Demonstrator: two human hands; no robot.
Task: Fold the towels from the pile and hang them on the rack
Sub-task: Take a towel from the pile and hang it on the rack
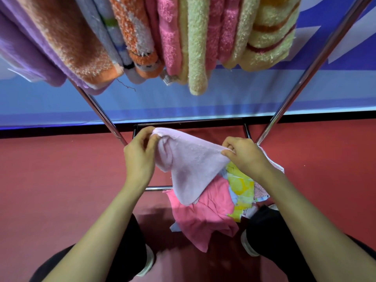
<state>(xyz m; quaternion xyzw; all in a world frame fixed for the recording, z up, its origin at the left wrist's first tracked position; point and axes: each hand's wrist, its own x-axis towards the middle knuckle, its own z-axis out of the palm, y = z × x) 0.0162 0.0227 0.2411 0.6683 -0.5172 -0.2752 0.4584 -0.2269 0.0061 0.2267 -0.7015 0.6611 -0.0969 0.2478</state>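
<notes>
A pale pink towel (189,163) hangs stretched between my two hands above the pile. My left hand (139,157) pinches its upper left corner. My right hand (244,155) pinches the upper right edge. Below it, the pile (205,216) lies on the red floor, with a bright pink towel on top and a yellow patterned cloth (240,188) beside it. The metal rack (317,60) stands over the pile, and several folded towels (195,43) in purple, orange, pink and yellow hang from its top.
The rack's slanted legs (97,108) flank my hands and a low crossbar (158,188) runs under the held towel. A blue banner (203,98) covers the wall behind. My shoes and dark trousers (264,226) stand on either side of the pile.
</notes>
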